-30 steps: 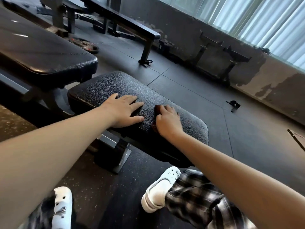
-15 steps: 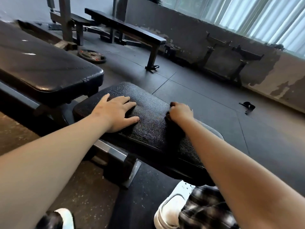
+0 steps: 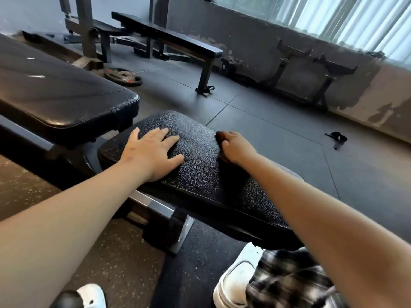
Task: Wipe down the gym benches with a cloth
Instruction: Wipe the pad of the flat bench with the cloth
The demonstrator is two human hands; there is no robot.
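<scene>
The right hand (image 3: 238, 147) curls its fingers over a dark cloth (image 3: 219, 137), mostly hidden beneath it, and presses it to the seat pad (image 3: 200, 176) close to the pad's far right edge. The left hand (image 3: 153, 152) lies flat with fingers spread on the pad's left part, near the cloth but not touching it. The pad's long axis runs from far left to near right, so most bare surface lies nearer than the cloth, and the right hand seems best placed to drag it back.

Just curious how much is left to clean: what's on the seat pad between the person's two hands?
Nothing: in the head view, only bare pebbled black seat pad lies between the flat left hand and the right hand gripping the dark cloth.
</scene>
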